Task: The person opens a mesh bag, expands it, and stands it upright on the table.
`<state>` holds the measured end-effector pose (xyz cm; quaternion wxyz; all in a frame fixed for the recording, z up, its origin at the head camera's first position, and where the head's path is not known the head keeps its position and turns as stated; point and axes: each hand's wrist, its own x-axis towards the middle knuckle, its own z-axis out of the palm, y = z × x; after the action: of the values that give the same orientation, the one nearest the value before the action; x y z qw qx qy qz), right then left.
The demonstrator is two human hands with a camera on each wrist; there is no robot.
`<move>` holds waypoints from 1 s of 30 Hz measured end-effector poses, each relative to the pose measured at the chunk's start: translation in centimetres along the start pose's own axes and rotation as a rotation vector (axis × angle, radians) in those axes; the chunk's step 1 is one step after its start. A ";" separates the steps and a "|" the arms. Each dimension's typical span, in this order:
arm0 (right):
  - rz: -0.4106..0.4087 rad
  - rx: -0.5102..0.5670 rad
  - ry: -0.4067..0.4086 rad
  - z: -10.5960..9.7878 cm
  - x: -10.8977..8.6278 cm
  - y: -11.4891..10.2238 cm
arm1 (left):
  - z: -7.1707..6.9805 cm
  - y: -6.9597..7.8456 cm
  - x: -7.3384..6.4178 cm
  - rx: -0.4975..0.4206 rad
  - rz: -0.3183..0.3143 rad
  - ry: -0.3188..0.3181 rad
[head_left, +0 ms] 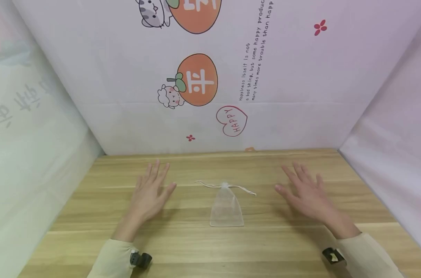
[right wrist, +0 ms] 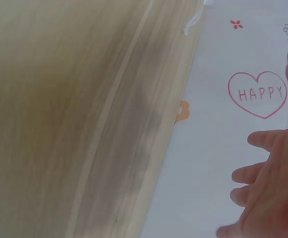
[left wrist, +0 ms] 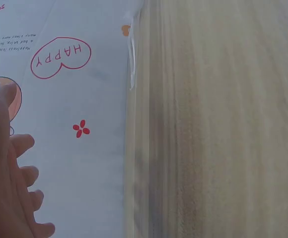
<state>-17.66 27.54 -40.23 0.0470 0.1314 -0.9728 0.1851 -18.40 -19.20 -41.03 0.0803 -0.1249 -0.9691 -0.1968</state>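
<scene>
A small sheer white drawstring pouch [head_left: 226, 208] lies flat on the wooden table [head_left: 196, 251], its neck gathered and its two cord ends spread to the sides. To the left of it is my left hand [head_left: 150, 197], palm down with fingers spread, holding nothing. On the other side my right hand [head_left: 305, 195] is likewise spread and apart from the pouch. In the left wrist view the drawstring [left wrist: 132, 59] shows at the top; the right wrist view catches a cord end [right wrist: 192, 22] near its upper edge.
A white cloth with printed orange fruit [head_left: 198, 79] and a red heart [head_left: 232, 121] rises behind the table's far edge. White cloth sides [head_left: 33, 135] flank the table left and right. Small black cameras [head_left: 141, 260] sit at both wrists.
</scene>
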 end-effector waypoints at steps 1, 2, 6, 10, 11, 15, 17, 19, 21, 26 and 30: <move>-0.003 0.029 0.001 0.0 -0.1 -0.1 | 0.0 0.0 0.0 -0.016 0.000 0.001; -0.007 0.060 0.004 0.0 -0.1 -0.3 | -0.1 0.0 0.0 -0.034 0.001 0.004; -0.028 0.170 0.018 -0.2 -0.3 -0.8 | -0.1 0.1 -0.1 -0.130 0.013 0.020; -0.038 0.300 0.023 -0.5 -0.2 -1.4 | 0.0 0.0 0.1 -0.268 0.024 0.023; -0.033 0.342 0.018 -0.6 -0.2 -1.5 | 0.1 0.0 0.2 -0.308 0.027 0.021; 0.003 0.495 -0.010 -0.9 0.0 -1.6 | 0.1 0.2 0.6 -0.444 0.007 -0.008; 0.017 0.548 -0.019 -0.8 0.1 -1.6 | 0.2 0.2 0.6 -0.500 -0.016 -0.029; 0.028 0.581 -0.016 -0.7 0.1 -1.6 | 0.2 0.2 0.6 -0.559 -0.027 -0.053; 0.052 0.590 -0.011 -0.7 0.1 -1.8 | 0.2 0.2 0.6 -0.609 -0.039 -0.067; 0.115 0.606 -0.013 -0.7 0.0 -2.3 | 0.0 0.1 0.5 -0.714 -0.066 -0.074; 0.139 0.640 -0.012 -0.5 0.1 -2.7 | 0.2 0.0 0.5 -0.772 -0.075 -0.094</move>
<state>-16.97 25.33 -38.84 -0.0153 0.0742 -0.8721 0.4834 -18.96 -19.03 -41.13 -0.0244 -0.1192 -0.8302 -0.5440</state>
